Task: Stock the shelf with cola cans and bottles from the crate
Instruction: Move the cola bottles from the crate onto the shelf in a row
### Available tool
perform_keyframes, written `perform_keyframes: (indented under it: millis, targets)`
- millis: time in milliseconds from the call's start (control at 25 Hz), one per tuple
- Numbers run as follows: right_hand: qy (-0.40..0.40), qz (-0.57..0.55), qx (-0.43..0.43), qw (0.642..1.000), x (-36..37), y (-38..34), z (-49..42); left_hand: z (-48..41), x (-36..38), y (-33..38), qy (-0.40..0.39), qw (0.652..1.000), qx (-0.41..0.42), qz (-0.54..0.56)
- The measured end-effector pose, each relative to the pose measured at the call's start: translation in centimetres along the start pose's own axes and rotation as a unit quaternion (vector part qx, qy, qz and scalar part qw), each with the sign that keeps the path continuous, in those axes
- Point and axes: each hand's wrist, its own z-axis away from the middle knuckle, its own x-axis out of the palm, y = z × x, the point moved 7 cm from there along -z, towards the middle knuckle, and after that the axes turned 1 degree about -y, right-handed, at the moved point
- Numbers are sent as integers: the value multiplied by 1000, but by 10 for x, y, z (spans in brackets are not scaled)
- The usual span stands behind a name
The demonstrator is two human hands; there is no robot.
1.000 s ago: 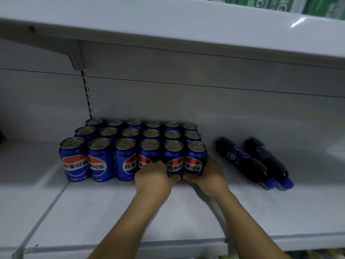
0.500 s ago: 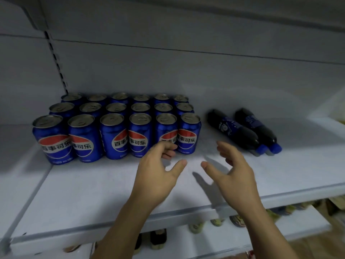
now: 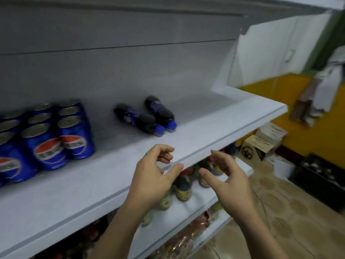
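Head view: blue cola cans (image 3: 74, 135), logos seemingly red-white; left hand (image 3: 155, 182), right hand (image 3: 231, 184): fingers (image 3: 165, 148) spread.

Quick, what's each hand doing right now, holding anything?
Left hand: open, fingers loosely curled, holding nothing, over the white metal shelf edge.
Right hand: open, fingers loosely curled, holding nothing.

**Your shelf: cans upright, bottles lying down**

You face a white shelf (image 3: 104, 176). At its left, blue cola cans (image 3: 74, 141) stand upright in tight rows. Apart from them, to the right, two dark cola bottles (image 3: 138, 118) lie side by side, blue caps toward you.
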Motion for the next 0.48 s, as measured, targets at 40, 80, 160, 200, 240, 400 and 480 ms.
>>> perform_keyframes:
  millis: [40, 80, 160, 200, 240, 400, 480]
  targets:
    - [15, -6, 11, 1000, -29, 15, 2, 0, 33, 11, -23, 1000, 9, 3]
    - [29, -15, 22, 999, -55, 29, 5, 2, 64, 21, -48, 999, 17, 4]
    - [61, -26, 43, 997, -109, 59, 12, 8, 127, 40, -101, 994, 29, 3]
    - [78, -27, 55, 995, -134, 73, 16, 11, 156, 48, -123, 992, 36, 0]
    - [99, -24, 67, 993, -163, 90, 20, 14, 188, 56, -144, 989, 44, -2]
    - [160, -20, 117, 980, -253, 144, 37, 26, 292, 77, -203, 977, 58, 2]
    - [188, -21, 139, 972, -292, 167, 49, 32, 342, 85, -241, 969, 60, 0]
